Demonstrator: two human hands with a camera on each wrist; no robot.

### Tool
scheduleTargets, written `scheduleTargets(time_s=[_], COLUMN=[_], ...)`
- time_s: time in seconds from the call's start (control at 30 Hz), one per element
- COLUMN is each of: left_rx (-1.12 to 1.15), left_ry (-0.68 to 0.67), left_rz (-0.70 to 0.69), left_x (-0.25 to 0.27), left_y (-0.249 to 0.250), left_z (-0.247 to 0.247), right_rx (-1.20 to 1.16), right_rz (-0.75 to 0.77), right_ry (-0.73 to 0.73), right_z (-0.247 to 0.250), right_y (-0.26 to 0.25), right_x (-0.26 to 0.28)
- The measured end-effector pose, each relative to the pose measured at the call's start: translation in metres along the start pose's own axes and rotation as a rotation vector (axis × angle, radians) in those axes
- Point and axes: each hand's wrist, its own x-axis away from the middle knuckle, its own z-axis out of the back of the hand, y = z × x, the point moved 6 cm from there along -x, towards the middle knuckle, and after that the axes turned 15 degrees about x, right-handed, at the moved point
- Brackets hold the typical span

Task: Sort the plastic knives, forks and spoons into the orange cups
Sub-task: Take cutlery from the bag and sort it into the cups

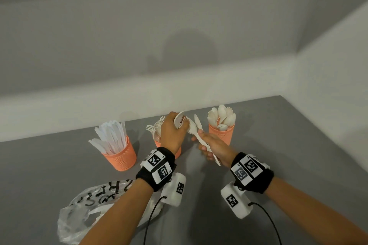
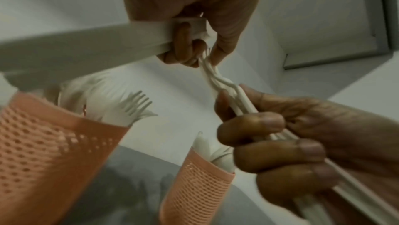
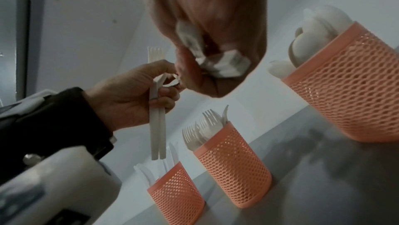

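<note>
Three orange mesh cups stand in a row: the knife cup [image 1: 120, 154] at left, the fork cup [image 3: 233, 165] in the middle and half hidden behind my left hand in the head view, and the spoon cup [image 1: 222, 134] at right. My right hand [image 1: 213, 145] grips the handles of a mixed bundle of white cutlery [image 1: 194, 131] above the table. My left hand [image 1: 173, 131] holds two forks [image 3: 157, 134] against its palm, tines up. Its thumb and forefinger pinch the head end of a piece in the bundle [image 2: 212, 75].
A crumpled clear plastic bag [image 1: 89, 211] with black writing lies on the grey table [image 1: 288, 155] under my left forearm. White walls close off the table at the back and right. Cables run from both wrist cameras.
</note>
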Motion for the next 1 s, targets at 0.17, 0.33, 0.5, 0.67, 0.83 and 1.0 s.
scheduleTargets(time_s=[0.17, 0.33, 0.5, 0.67, 0.83, 1.0], left_rx=[0.092, 0.135, 0.351, 0.280, 0.489, 0.451], left_ry=[0.178, 0.299, 0.113, 0.195, 0.306, 0.067], left_rz=[0.027, 0.030, 0.379, 0.323, 0.360, 0.410], left_x=[0.009, 0.018, 0.028, 0.025, 0.010, 0.003], left_y=[-0.003, -0.009, -0.050, -0.041, -0.036, -0.029], left_z=[-0.003, -0.003, -0.025, -0.017, -0.003, -0.017], right_rx=[0.031, 0.102, 0.178, 0.220, 0.227, 0.310], right_rz=[0.003, 0.039, 0.118, 0.192, 0.148, 0.291], right_ry=[0.057, 0.172, 0.231, 0.267, 0.375, 0.377], right_z=[-0.001, 0.005, 0.004, 0.010, 0.035, 0.037], right_y=[0.000, 0.000, -0.002, 0.000, 0.005, -0.003], right_x=[-0.002, -0.002, 0.000, 0.001, -0.001, 0.002])
